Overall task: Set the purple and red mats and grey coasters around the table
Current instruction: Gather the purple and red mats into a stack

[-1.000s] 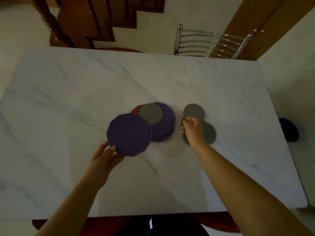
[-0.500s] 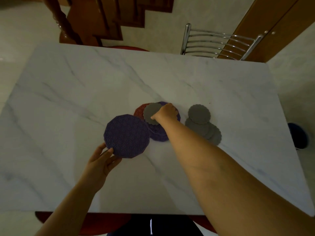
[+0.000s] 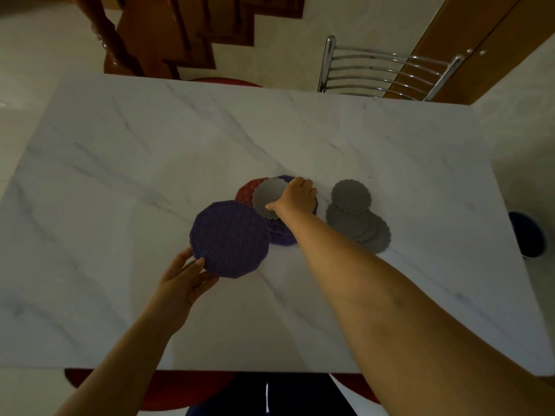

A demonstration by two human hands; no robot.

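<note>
My left hand (image 3: 183,283) holds a purple patterned mat (image 3: 230,238) by its near-left edge, a little above the table. Behind it lies a stack of purple mats (image 3: 282,235) with a red mat (image 3: 247,192) showing at the back left. My right hand (image 3: 295,196) rests on this stack and grips a grey scalloped coaster (image 3: 268,195) lying on top. To the right, several grey coasters (image 3: 356,216) overlap in a loose pile on the white marble table (image 3: 150,163).
A metal-backed chair (image 3: 384,72) stands at the table's far side, with a red seat (image 3: 225,82) beside it. A wooden staircase (image 3: 168,34) rises at the back left. A dark blue object (image 3: 528,235) sits on the floor at the right.
My right hand left the grey coaster pile, moved left to the mat stack and closed on the coaster there. The left hand keeps holding the purple mat.
</note>
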